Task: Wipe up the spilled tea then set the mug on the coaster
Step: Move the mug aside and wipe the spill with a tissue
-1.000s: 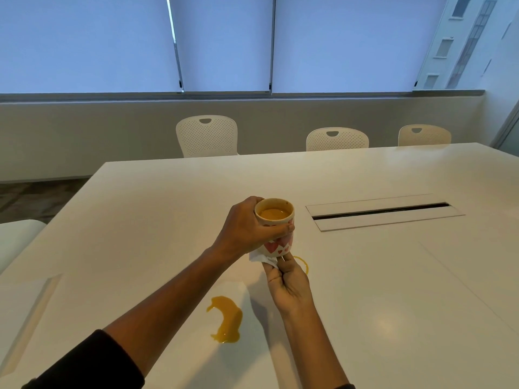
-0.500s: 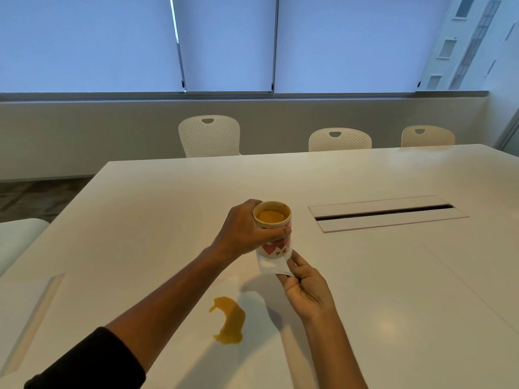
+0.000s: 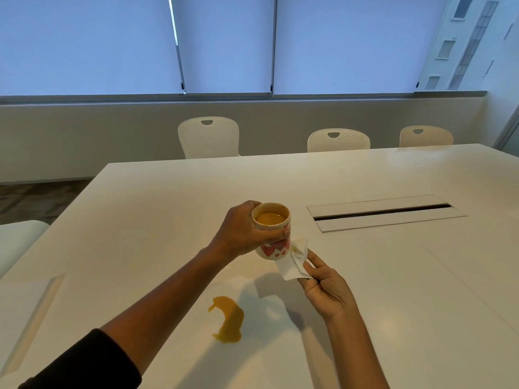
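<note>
Aloft, left hand [image 3: 241,234] wraps mug [image 3: 271,231]; right hand [image 3: 327,290] pinches tissue [image 3: 293,263] against mug's side.

Soft, cool daylight comes through the window blinds [image 3: 224,43]. The table [image 3: 393,276] shows weak glare and soft shadows. Edges bend slightly; picture is sharp.

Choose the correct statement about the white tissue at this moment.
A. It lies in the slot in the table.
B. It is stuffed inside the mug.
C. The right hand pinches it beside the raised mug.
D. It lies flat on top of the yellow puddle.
C: the right hand pinches the tissue next to the mug, which the left hand holds above the table; the puddle lies uncovered.
</note>
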